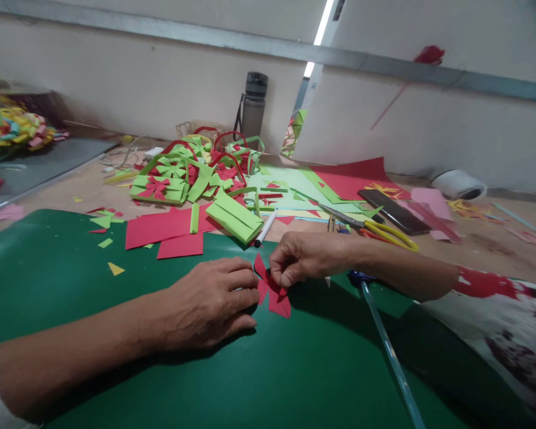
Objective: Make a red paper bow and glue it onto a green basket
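Observation:
A red paper bow (280, 302) with several pointed petals lies on the green mat between my two hands. My right hand (304, 257) is closed in a pinch at its upper right part; thumb and bent forefinger meet over the paper. From the left, my left hand (214, 301) rests on the mat, fingers loosely stretched and the thumb apart below them. Its fingertips reach the bow's left petals; whether they press on the paper I cannot tell. Just beyond the hands lie a white marker (266, 229) and a folded light-green paper envelope (236, 215).
Green and red paper baskets (178, 170) are heaped at the back, before a grey bottle (253, 113). Red sheets (181, 245) lie beyond my left hand. Yellow-handled scissors (390, 233) and a dark phone (393, 211) sit behind my right forearm. A glue gun's clear stick (390, 351) crosses the mat.

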Demonstrator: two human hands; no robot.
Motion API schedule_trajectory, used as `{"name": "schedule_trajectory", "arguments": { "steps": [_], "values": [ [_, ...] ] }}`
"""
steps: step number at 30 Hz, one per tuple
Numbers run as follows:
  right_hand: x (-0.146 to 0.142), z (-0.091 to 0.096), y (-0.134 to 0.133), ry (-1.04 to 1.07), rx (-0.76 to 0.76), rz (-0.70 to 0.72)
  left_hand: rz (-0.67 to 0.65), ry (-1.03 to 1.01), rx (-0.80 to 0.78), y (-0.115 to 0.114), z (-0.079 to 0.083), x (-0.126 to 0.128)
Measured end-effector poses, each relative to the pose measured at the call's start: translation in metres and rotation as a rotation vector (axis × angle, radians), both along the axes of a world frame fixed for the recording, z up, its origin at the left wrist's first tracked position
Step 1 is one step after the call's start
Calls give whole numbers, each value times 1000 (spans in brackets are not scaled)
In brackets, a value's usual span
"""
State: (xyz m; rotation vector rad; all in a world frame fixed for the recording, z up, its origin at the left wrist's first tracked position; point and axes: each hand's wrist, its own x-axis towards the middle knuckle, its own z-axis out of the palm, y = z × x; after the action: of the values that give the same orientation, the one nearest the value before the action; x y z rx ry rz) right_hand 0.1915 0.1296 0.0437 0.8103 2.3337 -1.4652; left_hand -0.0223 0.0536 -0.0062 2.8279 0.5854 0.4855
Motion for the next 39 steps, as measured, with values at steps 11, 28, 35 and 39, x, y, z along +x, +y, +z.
{"name": "schedule_trajectory", "arguments": {
  "steps": [11,28,35,39],
  "values": [
    [-7,4,-10,-160,99,-160,-4,3,-14,0,1,1],
    [-12,8,-9,-272,166,-189,14,12,-76,1,7,4],
    [-16,10,-10,-297,145,-198,17,-37,-128,2,7,6],
    [-18,12,-10,-322,134,-194,18,-26,-118,3,9,8]
  ]
}}
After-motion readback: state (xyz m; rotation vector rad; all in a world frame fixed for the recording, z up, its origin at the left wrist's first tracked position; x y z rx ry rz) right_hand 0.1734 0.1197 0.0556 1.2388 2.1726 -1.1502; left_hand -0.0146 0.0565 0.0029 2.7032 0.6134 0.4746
